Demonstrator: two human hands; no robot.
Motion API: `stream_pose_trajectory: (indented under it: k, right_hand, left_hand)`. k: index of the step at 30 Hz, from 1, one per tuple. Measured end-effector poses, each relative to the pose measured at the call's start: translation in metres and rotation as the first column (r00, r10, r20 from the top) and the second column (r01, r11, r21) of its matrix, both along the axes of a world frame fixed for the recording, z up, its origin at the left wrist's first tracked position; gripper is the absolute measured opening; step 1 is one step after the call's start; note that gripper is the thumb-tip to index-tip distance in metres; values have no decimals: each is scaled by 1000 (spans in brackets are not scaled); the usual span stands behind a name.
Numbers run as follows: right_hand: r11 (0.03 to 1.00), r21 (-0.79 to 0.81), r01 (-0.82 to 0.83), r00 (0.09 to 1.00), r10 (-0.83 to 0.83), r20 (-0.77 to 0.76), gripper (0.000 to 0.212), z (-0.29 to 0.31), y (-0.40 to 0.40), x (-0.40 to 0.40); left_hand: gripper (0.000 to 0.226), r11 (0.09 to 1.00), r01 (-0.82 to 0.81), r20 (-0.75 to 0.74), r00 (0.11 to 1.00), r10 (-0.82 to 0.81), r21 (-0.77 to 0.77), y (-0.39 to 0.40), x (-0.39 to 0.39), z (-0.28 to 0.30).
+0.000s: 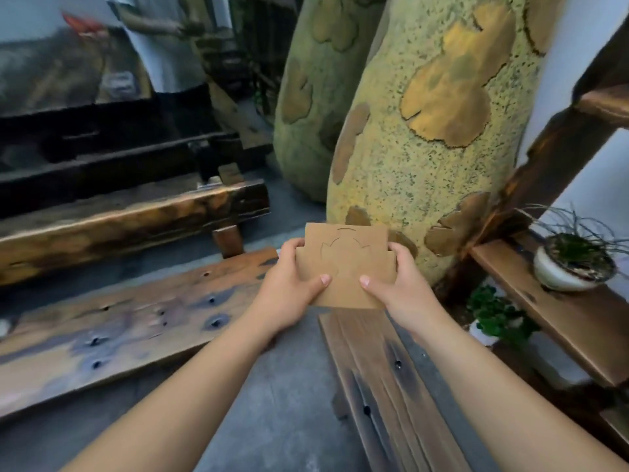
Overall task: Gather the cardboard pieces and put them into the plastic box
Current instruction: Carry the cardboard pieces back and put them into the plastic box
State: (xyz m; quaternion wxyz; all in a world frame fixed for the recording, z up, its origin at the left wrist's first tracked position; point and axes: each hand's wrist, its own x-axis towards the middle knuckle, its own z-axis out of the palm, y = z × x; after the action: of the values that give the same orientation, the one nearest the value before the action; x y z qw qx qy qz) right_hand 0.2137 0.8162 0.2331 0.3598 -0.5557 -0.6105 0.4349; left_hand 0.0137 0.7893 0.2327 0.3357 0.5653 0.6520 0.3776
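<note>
- Between your two forearms, low in the view, lie the grey floor and a dark-grained plank; neither bears any loose cardboard that can be seen.
- Just above the plank's far end, your left hand and right hand hold the cardboard pieces between them as one flat stack.
- Grip state: each hand is pressed against its own side edge of the stack, thumb on the top face, fingers curled behind. The hands do not touch each other.
- The stack stands on edge, tilted away from you, its faces toward you. At least two pieces show, the rear one offset upward.
- Both hands are equally near the stack; neither has an advantage for a one-handed carry.
- Beyond the stack stand a large speckled yellow-green sculpture, a potted plant on a wooden shelf at right, and a timber bench at left.
- The plastic box is not in view. Its direction from the grip cannot be determined, so locate it before moving the stack.
</note>
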Motion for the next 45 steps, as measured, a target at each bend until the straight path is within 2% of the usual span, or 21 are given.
stream_pose_trajectory:
  k: [4,12,16,20,25,28,35,40,45]
  right_hand:
    - [993,-20,-115,992,115,40,68,-10,15,-52]
    - [947,-60,-317,944,321,77,63,-30,57,-132]
    - [885,-81,-459,885,463,49,59,-38,77,-173]
    - [771,-93,-630,772,635,40,60,-44,85,-218]
    - [542,-125,-831,539,840,62,65,-56,58,-284]
    - [367,-137,-920,362,930,62,62,-64,19,-319]
    - [-35,-186,-982,-49,996,74,65,-77,-103,-374]
    - [-226,-261,-939,-251,966,65,62,-101,-183,-381]
    - [-306,-368,-878,-357,931,76,61,-132,-252,-379]
  left_hand:
    - [64,995,-97,-51,994,95,-34,-9,-49,-8]
    - [65,937,-345,-43,938,343,-48,-17,-110,-22]
    - [65,866,-497,-29,868,496,-57,-23,-131,-29]
    - [64,771,-628,34,773,634,-102,-45,-148,-38]
    - [60,541,-827,31,543,839,-151,-105,-160,-55]
    - [57,370,-911,35,370,928,-180,-154,-161,-63]
    - [57,-2,-970,74,-20,997,-241,-278,-130,-76]
    - [56,-162,-937,32,-181,983,-311,-350,-104,-99]
    - [62,-251,-881,32,-287,957,-402,-407,-89,-128]
